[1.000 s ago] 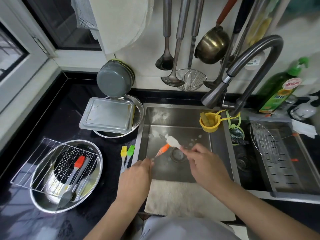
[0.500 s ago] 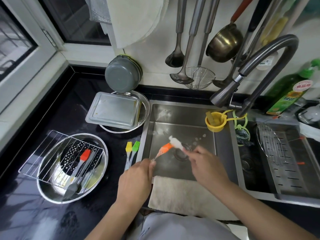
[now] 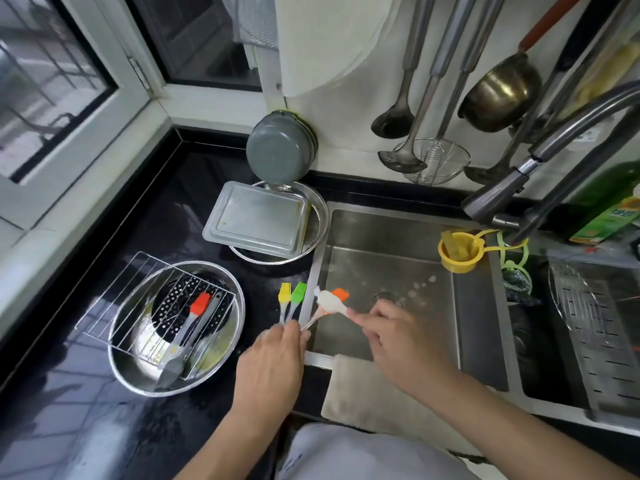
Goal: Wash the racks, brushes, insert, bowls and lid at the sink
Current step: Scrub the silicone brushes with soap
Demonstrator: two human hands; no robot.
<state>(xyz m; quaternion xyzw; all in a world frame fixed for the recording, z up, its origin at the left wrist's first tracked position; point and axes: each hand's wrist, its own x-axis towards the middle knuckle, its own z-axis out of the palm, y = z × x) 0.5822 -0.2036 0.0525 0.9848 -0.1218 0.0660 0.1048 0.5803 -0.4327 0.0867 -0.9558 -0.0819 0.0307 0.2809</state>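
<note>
Orange brush: the orange brush (image 3: 340, 293) sits mid-frame over the left edge of the sink (image 3: 391, 237), angled so suds should fall into the basin, I judge.
Left hand: my left hand (image 3: 273, 355) pinches its clear handle at the low end, keeping the bristles steady.
Right hand: my right hand (image 3: 391, 336) pinches a white soapy scrubber (image 3: 329, 301) against the orange head, fingers curled.
Washed brushes: the yellow brush (image 3: 284, 294) and green brush (image 3: 298, 293) lie side by side on the counter just left of the sink rim, probably parked as done.
Waiting pile: lower left, a steel bowl (image 3: 228, 344) carries a wire rack (image 3: 114, 303), a perforated insert (image 3: 176, 306) and a red brush (image 3: 200, 303); likely still to wash.
Lid: a rectangular metal lid (image 3: 258, 218) rests over a second bowl (image 3: 320, 216) above centre.
Surface: black counter (image 3: 86, 393), glossy and wet-looking; a cloth (image 3: 363, 393) hangs over the sink's front edge.
Room: window (image 3: 52, 81) upper left, ladles (image 3: 398, 112) hanging on the wall, faucet (image 3: 554, 147) upper right.
</note>
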